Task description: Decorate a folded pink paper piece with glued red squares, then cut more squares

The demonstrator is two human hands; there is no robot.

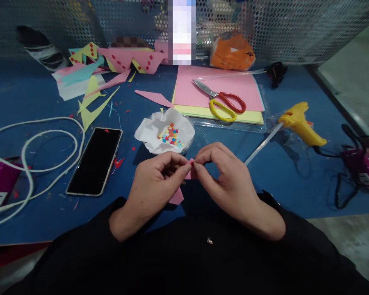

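Note:
Both my hands meet near the table's front edge, thumbs and fingertips pinched close together. My left hand (pixel 155 184) is closed on a piece of pink paper (pixel 177 197), part of which shows below its fingers. At the upper tip of that paper, my right hand (pixel 227 176) pinches by a small red bit (pixel 191 162); fingers hide much of it, and the right fingertips touch the pink paper too. Just beyond my hands sits a bowl lined with white paper (pixel 144 130), holding many small coloured paper bits (pixel 171 137).
Scissors (pixel 221 100) lie on a stack of coloured paper (pixel 184 82). A yellow glue gun (pixel 304 125) is at right, a phone (pixel 95 162) and white cable (pixel 26 155) at left. Paper cut-outs (pixel 119 59) and scraps (pixel 92 106) spread behind, before a perforated metal panel (pixel 110 20).

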